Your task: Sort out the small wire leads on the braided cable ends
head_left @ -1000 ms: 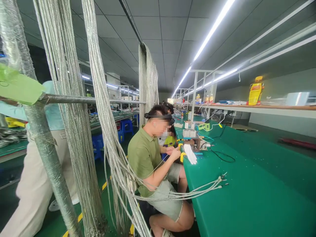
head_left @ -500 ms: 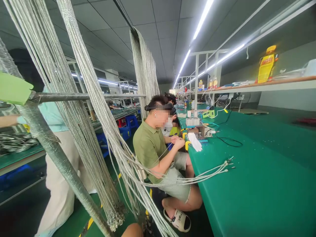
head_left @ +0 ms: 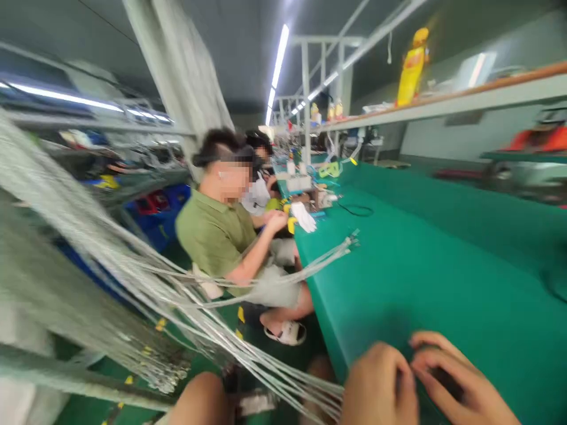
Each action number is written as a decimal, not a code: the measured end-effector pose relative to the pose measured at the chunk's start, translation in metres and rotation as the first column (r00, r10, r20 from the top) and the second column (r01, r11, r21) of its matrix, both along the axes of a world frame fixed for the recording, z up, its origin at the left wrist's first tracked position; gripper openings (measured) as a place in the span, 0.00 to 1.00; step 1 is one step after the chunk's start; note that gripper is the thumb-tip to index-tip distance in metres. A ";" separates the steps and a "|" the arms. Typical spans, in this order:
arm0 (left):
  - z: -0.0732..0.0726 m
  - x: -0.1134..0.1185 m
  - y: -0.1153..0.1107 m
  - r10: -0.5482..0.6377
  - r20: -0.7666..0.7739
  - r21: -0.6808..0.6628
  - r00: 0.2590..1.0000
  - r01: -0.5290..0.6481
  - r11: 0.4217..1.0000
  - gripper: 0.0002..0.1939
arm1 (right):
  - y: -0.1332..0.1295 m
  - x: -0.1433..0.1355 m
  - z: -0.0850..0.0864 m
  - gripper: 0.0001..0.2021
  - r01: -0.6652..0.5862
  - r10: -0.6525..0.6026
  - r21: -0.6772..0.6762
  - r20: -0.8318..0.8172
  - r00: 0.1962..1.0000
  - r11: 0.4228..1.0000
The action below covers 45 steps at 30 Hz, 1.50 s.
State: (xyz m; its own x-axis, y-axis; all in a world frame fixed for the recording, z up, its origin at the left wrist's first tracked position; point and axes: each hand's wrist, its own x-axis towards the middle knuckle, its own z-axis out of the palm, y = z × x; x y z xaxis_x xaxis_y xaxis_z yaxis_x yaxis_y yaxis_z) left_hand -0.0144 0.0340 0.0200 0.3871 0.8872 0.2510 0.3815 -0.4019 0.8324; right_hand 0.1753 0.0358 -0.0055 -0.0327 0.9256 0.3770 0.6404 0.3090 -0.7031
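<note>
My left hand (head_left: 380,386) is at the bottom over the near edge of the green table, its fingers curled down. Whatever it grips, if anything, is hidden and smeared by motion. Pale braided cables (head_left: 283,373) run from the left up to this hand's side; whether it holds them I cannot see. Close by on the right, my right hand (head_left: 458,381) has bent fingers held apart, with nothing visible between them. Several cable ends (head_left: 349,243) lie on the green table (head_left: 425,277), ahead of both hands.
A co-worker in a green shirt (head_left: 217,230) sits at the table's left edge, hands raised. A white glove (head_left: 303,217) lies beside a small machine (head_left: 316,198). A shelf (head_left: 469,97) with a yellow bottle (head_left: 411,71) overhangs the back. A wrapped pole (head_left: 84,381) crosses lower left.
The view has swung right and down, blurring the picture. Both my hands have come into view at the bottom right. The hanging cables now show farther left.
</note>
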 end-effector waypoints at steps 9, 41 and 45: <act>-0.016 0.010 0.008 -0.015 -0.063 -0.063 0.998 0.011 0.998 0.06 | -0.005 -0.007 0.014 0.07 -0.155 0.113 -0.150 -0.255 0.960 0.976; -0.018 0.014 0.003 0.029 -0.152 0.034 0.988 -0.024 0.999 0.08 | -0.007 -0.004 0.015 0.08 -0.213 0.167 -0.122 -0.308 0.937 0.969; -0.015 0.013 0.004 0.025 -0.164 0.021 0.986 -0.022 1.000 0.09 | -0.007 -0.004 0.015 0.06 -0.224 0.169 -0.144 -0.319 0.933 0.964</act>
State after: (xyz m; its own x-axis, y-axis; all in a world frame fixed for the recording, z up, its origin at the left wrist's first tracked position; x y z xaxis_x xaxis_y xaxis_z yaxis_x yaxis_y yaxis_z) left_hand -0.0013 0.0379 0.0049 0.4037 0.8921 0.2028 0.5214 -0.4065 0.7503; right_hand 0.1709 0.0291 0.0096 -0.1306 0.9643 0.2302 0.3290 0.2612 -0.9075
